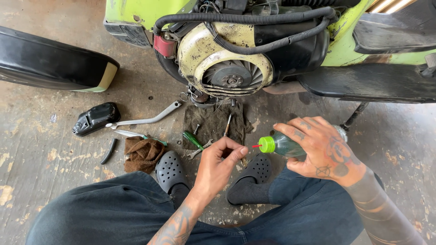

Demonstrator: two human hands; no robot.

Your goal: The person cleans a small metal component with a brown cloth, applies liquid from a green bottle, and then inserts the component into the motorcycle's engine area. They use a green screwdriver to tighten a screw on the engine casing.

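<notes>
A green-capped squeeze bottle [284,145] is being gripped sideways by the right hand [324,149] toward the left hand's [218,165] pinched fingertips, so oil could be dripping onto the concrete floor [41,149].

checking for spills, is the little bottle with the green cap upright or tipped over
Tipped. The bottle lies nearly level in the right hand, its green cap and red nozzle pointing sideways at the left hand's fingertips.

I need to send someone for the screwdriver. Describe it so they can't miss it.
Start at the lime-green scooter and drop to the dark rag on the floor under its engine fan. The screwdriver lies slanted on that rag's near left edge, beside a steel wrench. Its translucent green handle sets it apart from the bare metal tools around it.
</notes>
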